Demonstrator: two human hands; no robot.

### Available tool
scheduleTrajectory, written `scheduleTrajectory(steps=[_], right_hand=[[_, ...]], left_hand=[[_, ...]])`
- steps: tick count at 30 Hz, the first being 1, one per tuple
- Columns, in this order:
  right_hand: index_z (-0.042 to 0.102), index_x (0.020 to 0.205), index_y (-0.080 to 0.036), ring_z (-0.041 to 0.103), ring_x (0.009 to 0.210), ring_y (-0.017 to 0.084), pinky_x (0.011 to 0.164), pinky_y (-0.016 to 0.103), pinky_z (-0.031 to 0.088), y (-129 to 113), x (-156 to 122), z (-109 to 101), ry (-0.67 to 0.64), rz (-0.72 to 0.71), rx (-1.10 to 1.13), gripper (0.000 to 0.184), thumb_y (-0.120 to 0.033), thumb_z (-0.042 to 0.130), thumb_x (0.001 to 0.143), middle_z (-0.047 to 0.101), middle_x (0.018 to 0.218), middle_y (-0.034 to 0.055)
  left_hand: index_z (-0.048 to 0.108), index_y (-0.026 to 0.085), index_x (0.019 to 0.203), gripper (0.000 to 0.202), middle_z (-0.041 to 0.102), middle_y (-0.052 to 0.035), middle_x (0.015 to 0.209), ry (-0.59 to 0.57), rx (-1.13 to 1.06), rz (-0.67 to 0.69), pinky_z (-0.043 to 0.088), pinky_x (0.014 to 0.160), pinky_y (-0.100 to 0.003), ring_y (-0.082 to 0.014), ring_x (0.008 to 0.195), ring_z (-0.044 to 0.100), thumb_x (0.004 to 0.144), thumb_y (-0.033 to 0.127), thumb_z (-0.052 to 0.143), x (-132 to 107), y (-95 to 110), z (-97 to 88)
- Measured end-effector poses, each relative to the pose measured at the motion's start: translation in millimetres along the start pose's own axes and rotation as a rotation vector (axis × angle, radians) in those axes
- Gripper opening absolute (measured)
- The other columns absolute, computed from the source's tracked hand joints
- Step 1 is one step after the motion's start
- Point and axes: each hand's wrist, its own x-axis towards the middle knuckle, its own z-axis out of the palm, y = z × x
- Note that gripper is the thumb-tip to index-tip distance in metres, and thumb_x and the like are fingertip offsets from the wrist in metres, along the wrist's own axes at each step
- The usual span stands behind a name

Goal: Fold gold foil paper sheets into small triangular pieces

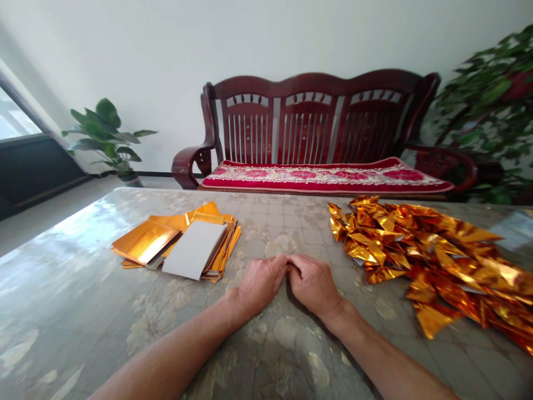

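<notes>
most of what the two hands hold is hidden: where they meet, only a tiny gold-orange sliver (288,268) shows, and its shape can't be made out behind the curled fingers. both forearms are cut off by the near edge of view. on the right, the heap of crumpled or folded gold foil (441,239) runs out of sight, its pieces overlapping too much to count. a pale, shiny thing (516,229) at the far right of the table (104,311) is too blurred to name. the leafy plant (495,94) on the far right is cut off too, and the table hides the lower part of the wooden sofa (308,83).

the left hand (261,282) and right hand (315,284) are closed, thumbs and fingers drawn together, touching at the tips with the sliver pinched between them. they sit low over the middle of the table, between the heap on the right and the stack of flat gold sheets (145,239) on the left. a grey sheet (195,250) lies on that stack, covering part of it.
</notes>
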Motion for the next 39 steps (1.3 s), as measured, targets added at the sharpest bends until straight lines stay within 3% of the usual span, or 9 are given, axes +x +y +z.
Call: scheduleTrajectory(steps=[6,13,17,23,30,35,37,39], right_hand=[[0.07,0.105,-0.023,0.069,0.093,0.018,0.084,0.027,0.05,13,2,-4,0.002,-0.015,0.022,0.028,-0.016,0.048,0.089,0.075,0.103,0.0036],[0.063,0.119,-0.02,0.064,0.101,0.022,0.088,0.032,0.05,12,-1,-10,0.099,-0.119,-0.135,0.037,-0.012,0.054,0.083,0.07,0.109,0.0067],[0.065,0.107,-0.019,0.059,0.101,0.022,0.089,0.033,0.047,8,-3,-15,0.169,-0.262,-0.171,0.03,-0.007,0.054,0.082,0.065,0.107,0.0079],[0.068,0.087,-0.021,0.058,0.096,0.021,0.083,0.032,0.047,11,0,-12,0.21,-0.337,-0.251,0.01,-0.017,0.059,0.089,0.063,0.106,0.0074],[0.068,0.086,-0.022,0.06,0.085,0.015,0.075,0.025,0.047,17,1,-11,0.217,-0.339,-0.111,0.015,-0.013,0.056,0.091,0.064,0.093,0.0038],[0.06,0.108,-0.02,0.062,0.098,0.017,0.088,0.029,0.049,17,-1,-10,0.166,-0.285,0.061,0.031,-0.004,0.051,0.084,0.065,0.105,0.0054],[0.056,0.118,-0.018,0.062,0.102,0.018,0.091,0.031,0.049,20,-1,-10,0.154,-0.217,0.054,0.039,-0.004,0.052,0.082,0.064,0.111,0.0074],[0.059,0.118,-0.019,0.063,0.102,0.02,0.09,0.032,0.051,25,-1,-10,0.108,-0.178,0.001,0.035,-0.009,0.052,0.086,0.065,0.111,0.0075]], left_hand=[[0.065,0.022,0.091,0.019,0.072,-0.0005,0.086,0.19,-0.191,-0.018,0.042,0.069,-0.021,-0.0141,0.078,0.066,0.097,0.027,0.048,-1,-20,4.7],[0.07,0.026,0.104,0.019,0.075,0.0001,0.098,0.282,-0.227,-0.045,0.046,0.076,-0.021,-0.0147,0.088,0.069,0.095,0.028,0.053,-5,-29,6.6],[0.071,0.028,0.103,0.021,0.076,0.0,0.095,0.362,-0.072,-0.046,0.045,0.072,-0.022,-0.0155,0.085,0.069,0.096,0.033,0.052,-8,-29,5.1],[0.073,0.028,0.098,0.02,0.075,0.0005,0.086,0.472,-0.006,0.046,0.044,0.071,-0.023,-0.0148,0.079,0.068,0.095,0.034,0.054,-11,-28,4.4],[0.072,0.027,0.101,0.022,0.074,-0.0011,0.083,0.468,0.018,0.082,0.043,0.069,-0.023,-0.0147,0.077,0.067,0.096,0.034,0.052,-10,-31,6.6],[0.073,0.028,0.102,0.022,0.074,-0.0011,0.085,0.437,-0.001,0.023,0.045,0.069,-0.022,-0.0145,0.079,0.068,0.095,0.035,0.054,-9,-31,3.4],[0.073,0.028,0.103,0.021,0.075,-0.0009,0.087,0.424,-0.021,-0.011,0.046,0.071,-0.022,-0.0148,0.081,0.069,0.095,0.035,0.055,-8,-32,1.8],[0.073,0.029,0.105,0.021,0.075,-0.001,0.09,0.409,-0.045,-0.037,0.047,0.072,-0.021,-0.0152,0.083,0.069,0.094,0.034,0.056,-8,-31,0.9]])
